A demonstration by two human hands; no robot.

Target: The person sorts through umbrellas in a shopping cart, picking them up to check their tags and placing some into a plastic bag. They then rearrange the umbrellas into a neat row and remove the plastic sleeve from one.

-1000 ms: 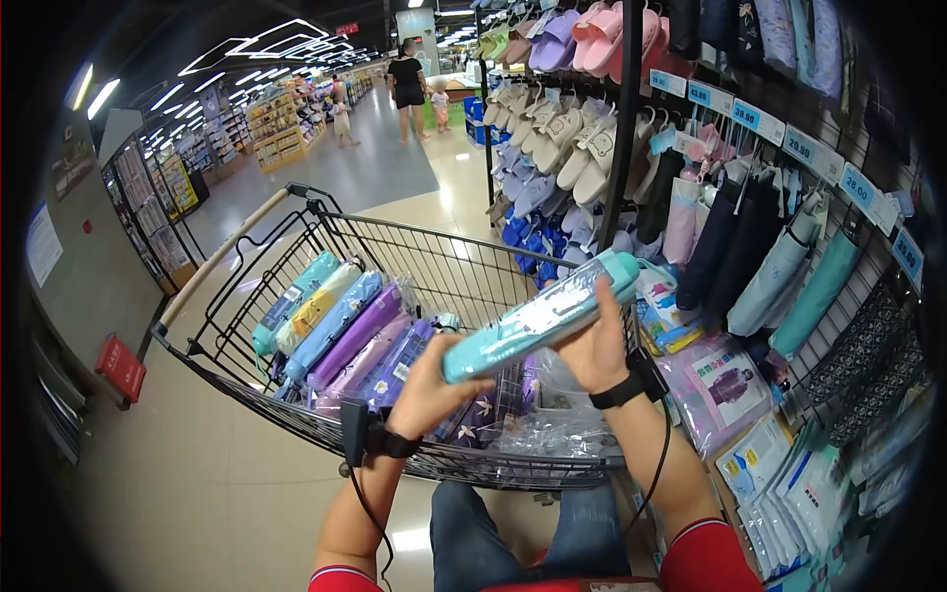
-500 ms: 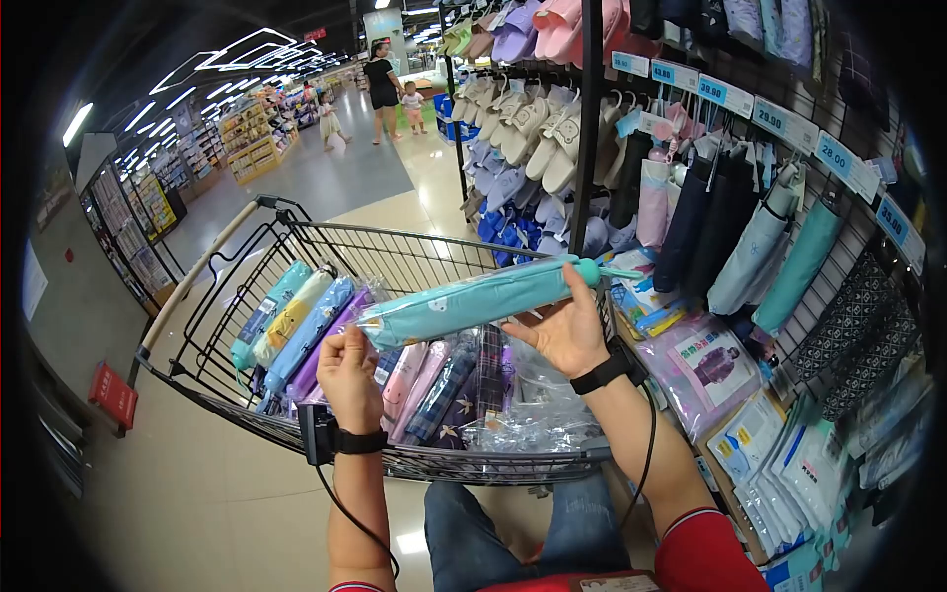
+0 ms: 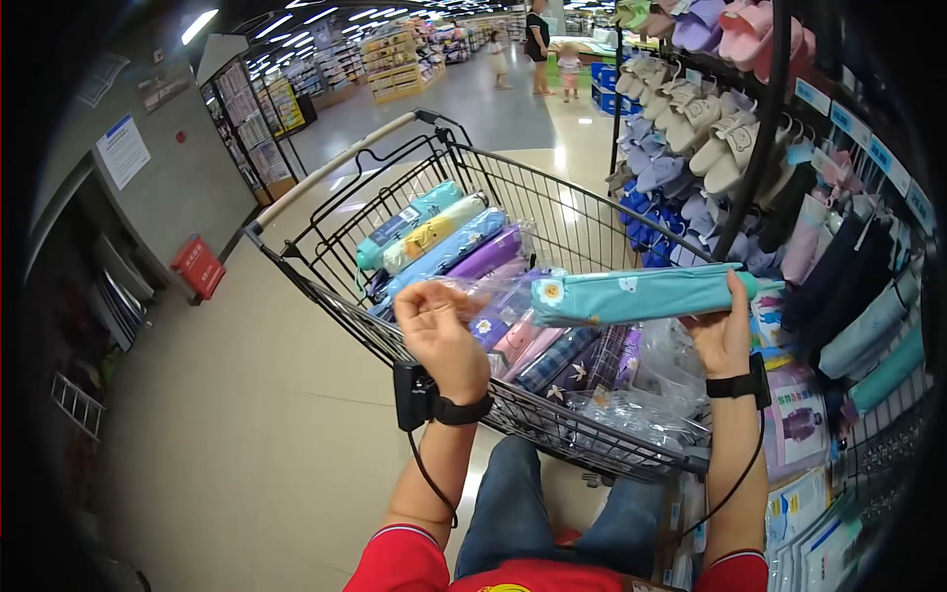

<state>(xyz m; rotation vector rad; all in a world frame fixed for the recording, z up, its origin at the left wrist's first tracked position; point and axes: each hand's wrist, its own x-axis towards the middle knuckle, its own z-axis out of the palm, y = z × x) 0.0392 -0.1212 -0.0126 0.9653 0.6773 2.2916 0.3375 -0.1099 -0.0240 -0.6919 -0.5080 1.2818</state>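
Note:
A folded teal umbrella (image 3: 641, 294) with a daisy print lies level above the cart, and my right hand (image 3: 725, 335) is closed around its right end. From its left end trails a clear plastic sleeve (image 3: 501, 293). My left hand (image 3: 441, 331) pinches the sleeve's far end, apart from the umbrella. Below, the wire shopping cart (image 3: 340, 331) holds several folded umbrellas: a yellow one (image 3: 434, 233), a light blue one (image 3: 449, 255) and a purple one (image 3: 485, 253) among them. Crumpled clear plastic wrappers (image 3: 631, 414) lie in the cart's near right part.
On the right, a rack carries hanging slippers (image 3: 725, 148) and hanging umbrellas (image 3: 858, 286). Packaged goods (image 3: 797, 419) sit low beside my right arm. A red box (image 3: 199, 266) stands by the left wall. People (image 3: 538, 49) are in the far aisle.
My left hand has drawn left, away from the umbrella, stretching the plastic sleeve off its end. My right hand still grips the umbrella. The view has turned left.

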